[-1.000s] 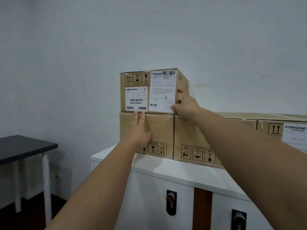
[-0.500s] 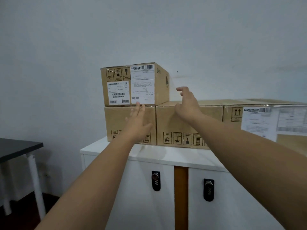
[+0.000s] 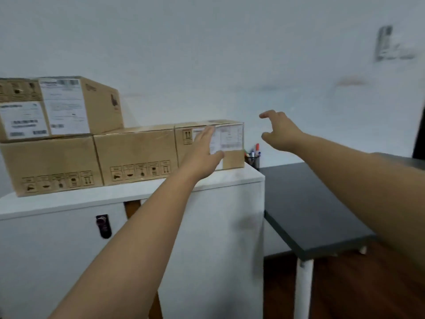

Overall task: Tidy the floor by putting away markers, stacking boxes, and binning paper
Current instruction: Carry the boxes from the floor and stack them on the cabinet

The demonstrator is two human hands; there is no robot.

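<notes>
Four boxes (image 3: 135, 155) stacked; both hands, left hand (image 3: 202, 153) and right hand (image 3: 280, 132), empty

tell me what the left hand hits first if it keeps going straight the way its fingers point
Most likely the rightmost box on the white cabinet: the left hand is open, fingers aimed at the box's labelled front face. It already overlaps that face in view; whether it touches yet is unclear from one camera.
</notes>
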